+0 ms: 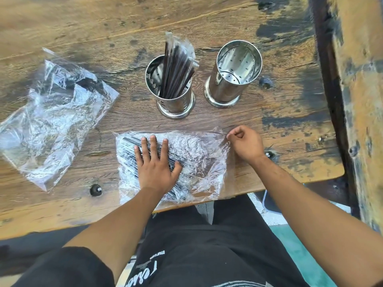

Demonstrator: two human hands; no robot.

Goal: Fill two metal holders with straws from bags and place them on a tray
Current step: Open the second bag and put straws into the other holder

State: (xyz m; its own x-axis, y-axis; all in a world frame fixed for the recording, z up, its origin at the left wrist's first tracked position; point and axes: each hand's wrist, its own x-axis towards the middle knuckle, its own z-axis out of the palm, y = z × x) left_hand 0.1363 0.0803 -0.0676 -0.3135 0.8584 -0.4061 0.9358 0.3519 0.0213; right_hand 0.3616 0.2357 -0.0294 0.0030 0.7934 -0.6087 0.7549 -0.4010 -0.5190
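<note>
A worn wooden tabletop (87, 23) carries everything here. At its near edge, about the middle, lies a clear plastic bag of black straws (194, 158), crinkled and flat. The left hand (156, 162) rests palm-down on the bag's left half, its fingers (153, 147) spread and laid flat over the dark straws inside, holding nothing. The right hand (244, 142) sits at the bag's right end, curled into a loose fist, thumb and forefinger pressed together on the plastic edge there; whether they truly pinch the film is hard to tell.

Farther in, toward the middle of the tabletop, stand two perforated metal holders, upright and just beside each other. The left holder (176, 100) contains a bundle of wrapped dark straws (176, 69) leaning up out of its mouth. The right holder (228, 83) shows only its bare shiny inside.

Toward the left edge lies a second clear bag (51, 121), crumpled and see-through, well apart from the hands.
</note>
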